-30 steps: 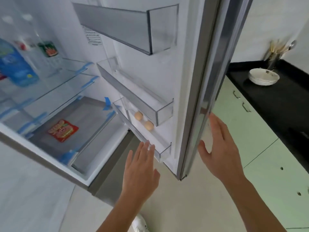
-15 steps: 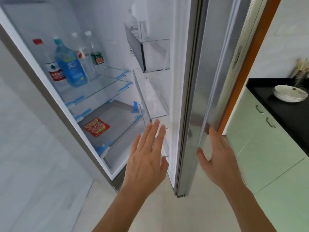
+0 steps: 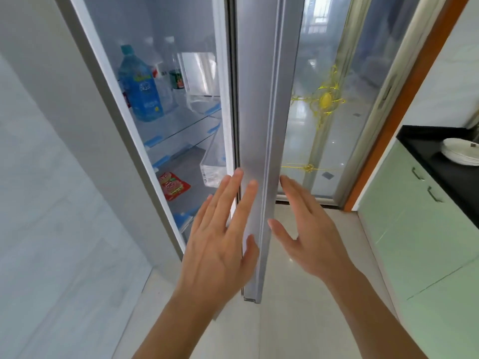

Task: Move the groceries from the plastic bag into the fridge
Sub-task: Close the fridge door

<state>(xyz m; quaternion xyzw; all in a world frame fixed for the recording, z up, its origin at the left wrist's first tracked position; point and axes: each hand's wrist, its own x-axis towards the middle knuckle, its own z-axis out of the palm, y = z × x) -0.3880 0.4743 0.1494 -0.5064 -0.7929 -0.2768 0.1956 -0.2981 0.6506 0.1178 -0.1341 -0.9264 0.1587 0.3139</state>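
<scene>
I note left hand (image 3: 220,244) fingers straight, empty, over fridge door (image 3: 256,125) edge; right hand (image 3: 311,237) flat, empty, right of door; red packet (image 3: 173,186) beyond left hand.

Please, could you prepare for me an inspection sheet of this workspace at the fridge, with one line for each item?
Surface: glass shelf carries an upright blue bottle and other bottles behind it; a red packet lies on the level below.
Job's things: fridge door partly open, seen edge-on; plastic bag not in view.
Clutter: nothing seen.
Grippers: left hand and right hand are flat with straight fingers and hold nothing, one on each side of the door's edge.
Cables: nothing seen.
Surroundings: black counter with stacked white plates; green cabinets; glass door with a yellow ornament.
</scene>
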